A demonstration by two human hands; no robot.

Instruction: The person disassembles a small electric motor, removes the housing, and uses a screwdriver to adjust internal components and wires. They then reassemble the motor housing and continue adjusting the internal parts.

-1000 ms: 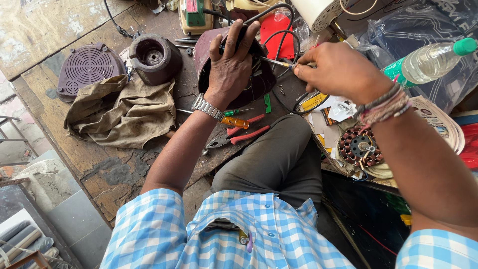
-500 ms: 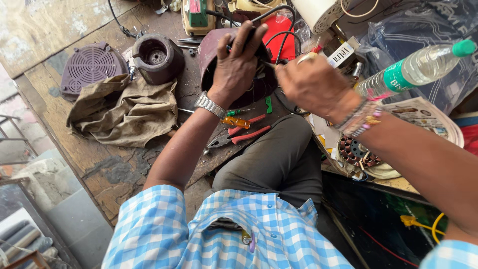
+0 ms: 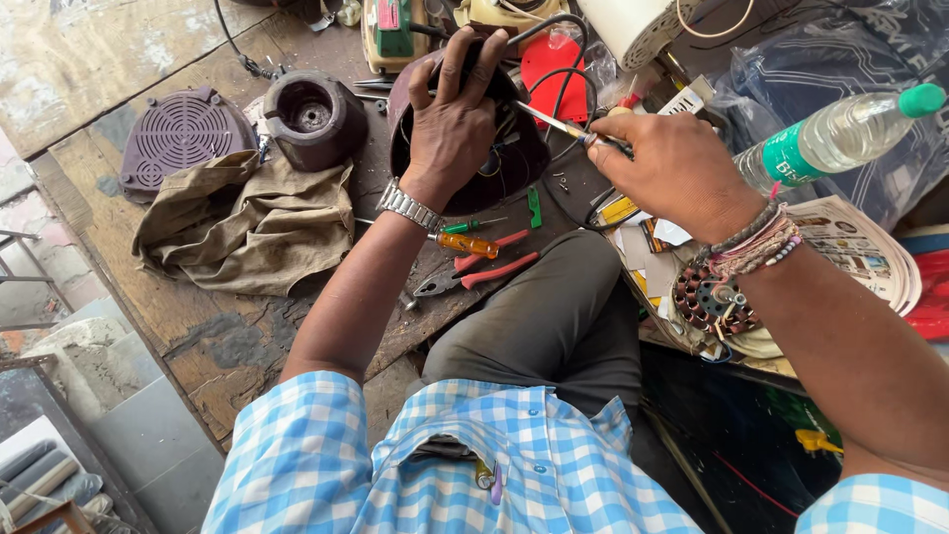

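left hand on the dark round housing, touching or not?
Touching. The head view shows the left hand spread flat over the dark round housing, fingers draped across its top rim with no gap visible.

A clear plastic bottle point(image 3: 840, 133) lies on its side at the far right, capped in green and wrapped in a green and white label point(image 3: 788, 156), resting against a crumpled blue-grey plastic bag point(image 3: 850, 54) that fills the far right corner. Near the right edge, below the bottle, a stack of printed paper sheets point(image 3: 870, 259) with small coloured pictures fans out in a curve. Between the dark housing and the sheets, small yellow and white printed cards and slips point(image 3: 647, 229) lie scattered just under the right hand point(image 3: 672, 168).
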